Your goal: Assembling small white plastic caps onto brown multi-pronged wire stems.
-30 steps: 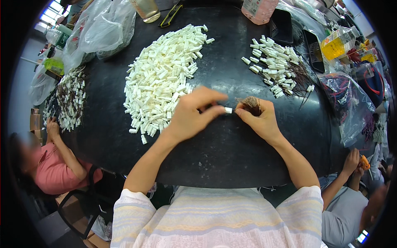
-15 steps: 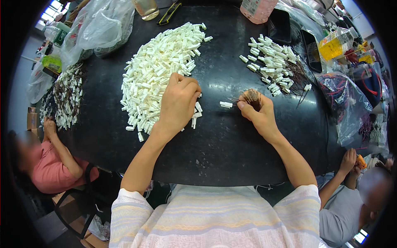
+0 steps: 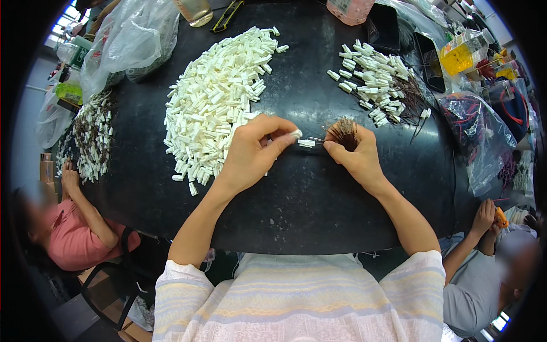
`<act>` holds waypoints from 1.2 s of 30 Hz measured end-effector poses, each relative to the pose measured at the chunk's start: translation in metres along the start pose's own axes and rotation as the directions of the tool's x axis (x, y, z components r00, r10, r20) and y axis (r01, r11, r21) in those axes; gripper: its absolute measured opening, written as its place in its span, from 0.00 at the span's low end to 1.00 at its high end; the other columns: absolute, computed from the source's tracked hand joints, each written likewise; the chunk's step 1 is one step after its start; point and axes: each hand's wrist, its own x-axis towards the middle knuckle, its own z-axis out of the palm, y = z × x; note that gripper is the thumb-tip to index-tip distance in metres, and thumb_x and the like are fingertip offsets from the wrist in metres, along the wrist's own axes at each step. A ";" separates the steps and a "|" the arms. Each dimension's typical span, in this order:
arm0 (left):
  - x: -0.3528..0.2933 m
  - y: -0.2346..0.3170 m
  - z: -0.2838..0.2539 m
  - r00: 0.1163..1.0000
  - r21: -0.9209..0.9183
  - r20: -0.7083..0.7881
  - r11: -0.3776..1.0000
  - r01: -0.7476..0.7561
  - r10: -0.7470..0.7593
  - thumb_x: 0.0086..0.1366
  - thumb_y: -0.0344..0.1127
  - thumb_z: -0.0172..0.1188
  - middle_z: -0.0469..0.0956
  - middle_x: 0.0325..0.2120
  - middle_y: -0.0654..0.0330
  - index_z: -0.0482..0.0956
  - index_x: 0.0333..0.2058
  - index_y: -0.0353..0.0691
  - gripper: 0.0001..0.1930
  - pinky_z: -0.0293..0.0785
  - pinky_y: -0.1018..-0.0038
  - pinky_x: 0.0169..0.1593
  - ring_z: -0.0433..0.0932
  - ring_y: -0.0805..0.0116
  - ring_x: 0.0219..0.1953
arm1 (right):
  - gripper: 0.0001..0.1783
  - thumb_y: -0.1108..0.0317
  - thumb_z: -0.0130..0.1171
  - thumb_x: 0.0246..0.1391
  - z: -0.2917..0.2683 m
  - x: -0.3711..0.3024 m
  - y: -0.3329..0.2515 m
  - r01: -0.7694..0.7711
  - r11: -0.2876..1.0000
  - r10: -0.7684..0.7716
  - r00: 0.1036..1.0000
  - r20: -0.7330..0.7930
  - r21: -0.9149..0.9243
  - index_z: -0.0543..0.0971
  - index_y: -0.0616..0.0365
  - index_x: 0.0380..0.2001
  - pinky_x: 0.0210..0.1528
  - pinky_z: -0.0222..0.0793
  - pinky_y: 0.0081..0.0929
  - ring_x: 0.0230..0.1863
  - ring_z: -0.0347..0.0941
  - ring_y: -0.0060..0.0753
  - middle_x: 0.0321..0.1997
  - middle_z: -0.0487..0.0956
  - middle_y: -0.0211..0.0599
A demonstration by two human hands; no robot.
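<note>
A big heap of white connector pieces (image 3: 219, 97) lies on the black table (image 3: 273, 222), and the left hand (image 3: 250, 151) is at its near right edge, hiding a little of it. That hand's thumb and forefinger pinch a single white piece (image 3: 296, 134), held just clear of the heap on its right side. The right hand (image 3: 360, 155), farther to the right of the heap, is closed around a bundle of thin brown wires (image 3: 344, 133), thumb pressed in, the frayed ends fanning upward. On the heap's side of this hand, between the two hands, is another white piece (image 3: 306, 143) (whether a wire runs into it, I cannot tell). Well to the right of the heap is a smaller pile of white pieces with brown wires (image 3: 382, 85), and past its far side lies a dark phone (image 3: 383, 28). Beyond the heap's far end are a yellow-and-black cutter (image 3: 228, 16) and a bottle of pale liquid (image 3: 195, 11); a pink bottle (image 3: 350, 10) stands beyond and to the right of it. Left of the heap, a co-worker's hand (image 3: 70, 179) is beside a cluster of wired white pieces (image 3: 94, 137).
</note>
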 end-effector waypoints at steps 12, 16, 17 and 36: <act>-0.002 -0.006 0.010 0.988 -0.267 0.145 0.959 0.099 -0.062 0.55 0.25 0.58 0.74 0.26 0.65 0.78 0.34 0.32 0.07 0.63 0.86 0.32 0.69 0.82 0.28 | 0.05 0.75 0.58 0.41 0.004 -0.001 0.003 0.090 0.992 -0.088 0.996 0.025 -0.093 0.73 0.62 0.24 0.24 0.55 0.13 0.22 0.60 0.10 0.19 0.69 0.22; -0.003 -0.006 0.017 0.995 -0.201 0.086 0.979 -0.032 0.050 0.53 0.27 0.60 0.71 0.20 0.64 0.80 0.31 0.37 0.06 0.62 0.80 0.27 0.65 0.78 0.22 | 0.04 0.75 0.58 0.42 0.004 -0.003 0.001 0.110 0.989 -0.103 0.992 0.073 -0.095 0.74 0.63 0.25 0.23 0.55 0.13 0.22 0.60 0.10 0.19 0.70 0.23; -0.003 -0.006 0.018 0.995 -0.199 0.085 0.979 -0.031 0.049 0.53 0.27 0.60 0.71 0.20 0.64 0.80 0.31 0.37 0.06 0.62 0.80 0.27 0.65 0.78 0.22 | 0.04 0.75 0.58 0.43 0.004 -0.003 0.000 0.129 0.984 -0.119 0.990 0.081 -0.121 0.74 0.64 0.25 0.23 0.56 0.13 0.22 0.61 0.10 0.19 0.70 0.23; -0.008 0.002 -0.002 0.967 0.452 0.090 0.856 -0.252 0.237 0.40 0.31 0.67 0.71 0.24 0.62 0.75 0.24 0.38 0.11 0.67 0.71 0.35 0.68 0.63 0.33 | 0.03 0.75 0.51 0.50 0.001 0.000 -0.003 0.016 0.991 -0.022 0.999 0.048 0.133 0.68 0.61 0.27 0.21 0.52 0.15 0.18 0.58 0.13 0.15 0.65 0.24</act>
